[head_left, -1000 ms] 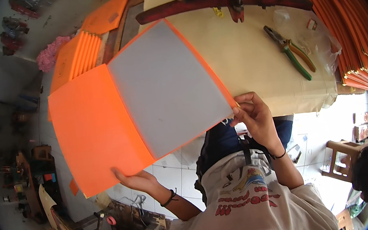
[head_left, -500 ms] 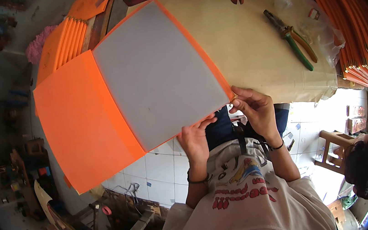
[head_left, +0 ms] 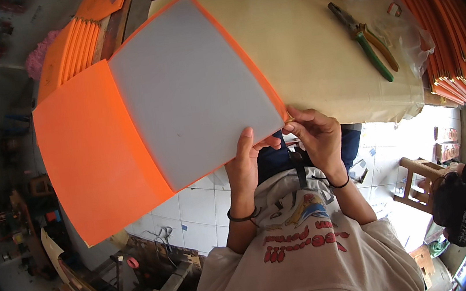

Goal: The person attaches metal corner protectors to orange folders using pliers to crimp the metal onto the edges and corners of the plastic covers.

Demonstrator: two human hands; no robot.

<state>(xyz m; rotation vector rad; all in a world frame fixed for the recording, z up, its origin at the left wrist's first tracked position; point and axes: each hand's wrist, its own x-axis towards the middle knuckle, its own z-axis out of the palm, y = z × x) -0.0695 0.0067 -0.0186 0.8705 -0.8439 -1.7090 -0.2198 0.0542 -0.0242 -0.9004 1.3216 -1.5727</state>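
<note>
Left hand [head_left: 245, 166] moved closer, now grips near edge of big grey-and-orange sheet [head_left: 159, 111]. Right hand [head_left: 316, 135] still pinches sheet corner. Sheet held up over table [head_left: 315, 59], nearer than before.

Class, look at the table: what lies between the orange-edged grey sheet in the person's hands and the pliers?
In the head view, only bare tan tabletop lies between the grey sheet and the pliers; nothing else rests on that stretch.
</note>
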